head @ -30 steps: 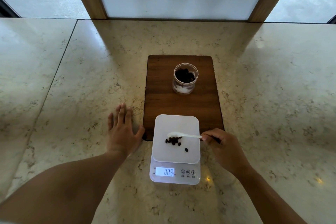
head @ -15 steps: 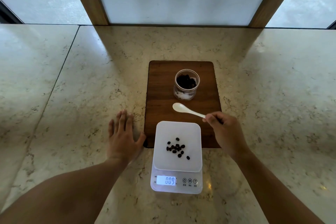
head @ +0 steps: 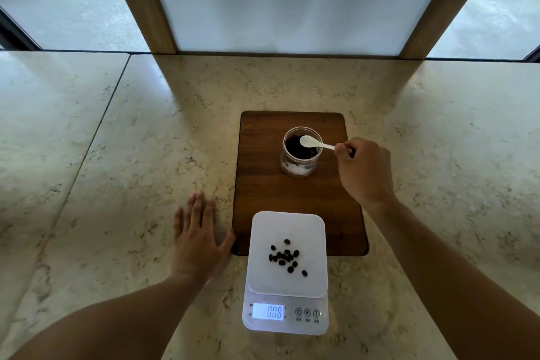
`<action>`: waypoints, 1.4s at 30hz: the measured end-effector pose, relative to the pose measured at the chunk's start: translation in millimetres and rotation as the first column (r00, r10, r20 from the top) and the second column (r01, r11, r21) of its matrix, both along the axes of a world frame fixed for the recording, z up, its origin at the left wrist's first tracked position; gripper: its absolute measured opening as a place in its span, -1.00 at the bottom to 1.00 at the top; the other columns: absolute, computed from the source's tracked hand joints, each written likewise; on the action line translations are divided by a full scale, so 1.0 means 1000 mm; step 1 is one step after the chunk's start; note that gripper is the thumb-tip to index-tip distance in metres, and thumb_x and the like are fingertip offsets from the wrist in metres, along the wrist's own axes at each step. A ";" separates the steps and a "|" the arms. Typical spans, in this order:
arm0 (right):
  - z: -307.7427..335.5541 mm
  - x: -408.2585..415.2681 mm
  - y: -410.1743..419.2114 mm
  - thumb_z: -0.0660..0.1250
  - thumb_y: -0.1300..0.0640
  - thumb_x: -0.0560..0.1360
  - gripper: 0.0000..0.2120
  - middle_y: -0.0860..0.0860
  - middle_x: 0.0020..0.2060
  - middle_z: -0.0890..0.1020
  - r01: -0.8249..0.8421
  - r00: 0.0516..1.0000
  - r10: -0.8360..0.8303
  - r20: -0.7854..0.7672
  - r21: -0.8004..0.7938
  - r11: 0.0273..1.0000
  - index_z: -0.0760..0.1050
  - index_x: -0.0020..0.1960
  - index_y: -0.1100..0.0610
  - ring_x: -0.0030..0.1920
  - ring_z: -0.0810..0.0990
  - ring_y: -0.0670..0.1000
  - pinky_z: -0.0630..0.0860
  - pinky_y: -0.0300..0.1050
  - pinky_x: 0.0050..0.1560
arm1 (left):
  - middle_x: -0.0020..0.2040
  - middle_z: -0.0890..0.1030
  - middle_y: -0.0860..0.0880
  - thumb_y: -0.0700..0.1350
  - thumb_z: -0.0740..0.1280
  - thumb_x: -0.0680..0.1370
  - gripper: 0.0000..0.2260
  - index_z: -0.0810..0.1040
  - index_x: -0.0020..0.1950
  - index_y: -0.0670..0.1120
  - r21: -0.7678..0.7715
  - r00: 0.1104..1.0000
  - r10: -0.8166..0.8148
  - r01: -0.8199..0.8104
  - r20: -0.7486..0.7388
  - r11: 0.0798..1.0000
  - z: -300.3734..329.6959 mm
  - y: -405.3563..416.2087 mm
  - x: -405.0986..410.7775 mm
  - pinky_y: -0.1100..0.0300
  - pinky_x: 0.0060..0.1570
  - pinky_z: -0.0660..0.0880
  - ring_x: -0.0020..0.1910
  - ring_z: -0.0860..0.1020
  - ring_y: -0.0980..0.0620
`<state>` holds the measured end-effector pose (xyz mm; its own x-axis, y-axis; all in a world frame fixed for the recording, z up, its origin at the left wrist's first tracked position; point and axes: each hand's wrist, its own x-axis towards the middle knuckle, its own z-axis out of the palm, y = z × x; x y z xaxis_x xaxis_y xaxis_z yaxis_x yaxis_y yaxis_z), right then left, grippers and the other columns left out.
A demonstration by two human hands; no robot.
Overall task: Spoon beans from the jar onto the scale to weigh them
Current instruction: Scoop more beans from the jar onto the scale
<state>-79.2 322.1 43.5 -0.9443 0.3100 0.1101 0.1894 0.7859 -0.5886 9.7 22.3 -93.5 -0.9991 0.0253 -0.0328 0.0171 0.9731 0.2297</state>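
A clear glass jar (head: pixel 301 166) of dark beans stands on a dark wooden board (head: pixel 263 184). My right hand (head: pixel 363 169) pinches the handle of a small white spoon (head: pixel 309 142), whose empty bowl hovers over the jar's mouth. In front of the board sits a white digital scale (head: pixel 260 228) with several dark beans (head: pixel 285 256) scattered on its platform; its lit display (head: pixel 268 311) reads 0.08. My left hand (head: pixel 197 238) lies flat, palm down, on the marble counter beside the board's near left corner.
The marble counter (head: pixel 117 155) spreads wide on both sides, with a seam running down the left. A wood-framed white panel (head: pixel 292 0) and windows stand along the far edge.
My right hand has carried the spoon away from the scale, back across the board, to just over the jar. The pile of beans stays on the scale. My left hand has not moved.
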 end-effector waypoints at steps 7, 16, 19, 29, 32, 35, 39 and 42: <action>0.013 -0.015 -0.012 0.26 0.14 0.60 -0.79 0.15 -0.18 0.63 -0.151 0.987 0.163 -0.006 0.341 0.928 0.60 -0.08 0.23 -0.30 0.50 0.06 0.36 -0.12 -0.30 | 0.61 0.04 -0.14 0.31 -0.02 0.51 -0.23 0.05 0.58 -0.13 -0.005 1.000 0.005 -0.005 0.000 1.000 0.001 0.001 0.000 -0.13 0.53 -0.07 0.58 -0.15 -0.03; 0.025 -0.020 -0.017 0.30 0.24 0.56 -0.89 0.17 -0.13 0.63 -0.274 0.961 0.249 0.118 0.491 0.827 0.59 -0.07 0.23 -0.20 0.62 0.18 0.35 -0.11 -0.30 | 0.62 -0.01 -0.13 0.32 -0.04 0.51 -0.23 0.01 0.59 -0.12 0.006 1.000 0.008 -0.008 0.013 1.000 0.003 0.001 0.001 -0.12 0.54 -0.10 0.58 -0.17 -0.03; 0.027 -0.020 -0.017 0.30 0.26 0.55 -0.89 0.16 -0.15 0.63 -0.305 0.952 0.263 0.155 0.488 0.818 0.60 -0.09 0.23 -0.22 0.60 0.16 0.36 -0.11 -0.31 | 0.61 0.01 -0.13 0.32 -0.03 0.51 -0.23 0.02 0.59 -0.13 0.012 1.000 0.007 -0.007 0.007 1.000 0.002 0.001 0.000 -0.13 0.53 -0.09 0.58 -0.16 -0.03; 0.027 -0.026 -0.017 0.31 0.21 0.51 -0.85 0.17 -0.30 0.61 -0.228 0.962 0.158 0.224 0.333 0.915 0.60 -0.19 0.21 -0.36 0.47 0.10 0.41 -0.13 -0.34 | 0.61 0.01 -0.14 0.31 -0.01 0.52 -0.23 0.04 0.59 -0.14 0.003 1.000 0.008 -0.008 0.013 1.000 0.001 0.001 0.000 -0.14 0.53 -0.07 0.58 -0.16 -0.03; 0.024 -0.029 -0.015 0.29 0.24 0.49 -0.82 0.13 -0.36 0.58 -0.200 0.957 0.131 0.259 0.261 0.944 0.57 -0.26 0.23 -0.40 0.52 0.08 0.43 -0.13 -0.39 | 0.61 -0.01 -0.13 0.31 -0.02 0.52 -0.23 0.02 0.59 -0.14 0.010 1.000 0.009 -0.009 0.015 1.000 0.001 0.002 0.000 -0.13 0.53 -0.10 0.58 -0.18 -0.02; 0.021 -0.032 -0.009 0.26 0.25 0.49 -0.80 0.15 -0.36 0.62 -0.169 0.951 0.112 0.289 0.179 0.969 0.63 -0.20 0.26 -0.37 0.57 0.10 0.47 -0.12 -0.41 | 0.61 -0.01 -0.12 0.31 -0.02 0.52 -0.23 0.02 0.59 -0.13 0.012 1.000 0.010 -0.010 0.014 1.000 0.002 0.001 0.001 -0.13 0.53 -0.10 0.58 -0.18 -0.02; 0.016 -0.033 -0.003 0.25 0.24 0.48 -0.77 0.20 -0.36 0.65 -0.121 0.946 0.096 0.309 0.061 0.991 0.65 -0.17 0.32 -0.40 0.54 0.12 0.45 -0.13 -0.43 | 0.61 0.00 -0.13 0.31 -0.02 0.51 -0.23 0.03 0.59 -0.14 0.009 1.000 0.007 -0.007 0.016 1.000 0.003 0.001 0.000 -0.13 0.53 -0.09 0.58 -0.16 -0.04; 0.012 -0.032 -0.001 0.28 0.19 0.49 -0.76 0.20 -0.34 0.67 -0.071 0.945 0.071 0.318 -0.013 0.997 0.66 -0.17 0.31 -0.32 0.61 0.20 0.53 -0.05 -0.33 | 0.61 -0.03 -0.12 0.32 -0.03 0.51 -0.23 0.01 0.59 -0.13 0.003 1.000 0.007 -0.007 0.019 1.000 0.003 0.001 0.001 -0.12 0.53 -0.12 0.58 -0.19 -0.03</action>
